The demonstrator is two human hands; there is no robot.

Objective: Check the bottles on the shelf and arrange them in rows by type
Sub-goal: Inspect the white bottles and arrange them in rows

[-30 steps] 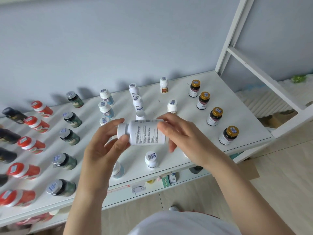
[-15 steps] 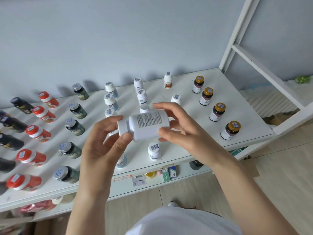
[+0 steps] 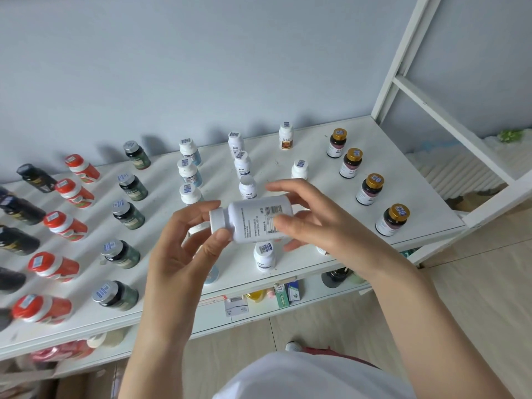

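Shelf (image 3: 311, 151): white top board against the grey wall, with bottles standing on it in rows that run from the wall toward me.
Left rows: black bottles (image 3: 36, 178) at the far edge, then red-capped bottles (image 3: 65, 226), then dark green bottles with silver caps (image 3: 128, 216).
Middle rows: white bottles with blue labels (image 3: 189, 172), and beside them a row of plain white bottles (image 3: 242, 165).
Right row: four brown bottles with gold caps (image 3: 370, 189), well apart from each other.
Lower shelf: small boxes (image 3: 288, 293) stand near its front edge.
My right hand (image 3: 322, 226): fingers and thumb are curled round the base end of the white bottle.
My left hand (image 3: 178, 254): thumb and fingers pinch the same bottle at its cap end.
White bottle (image 3: 253, 220): lies on its side in both my hands, held above the front middle of the shelf, printed label facing me.
Front bottle (image 3: 264, 256): a small white one stands on the board just under the held bottle.
Cap (image 3: 216, 220): white, on the bottle, pointing to my left.
Barcode (image 3: 273, 210): on the label, near my right fingertips.
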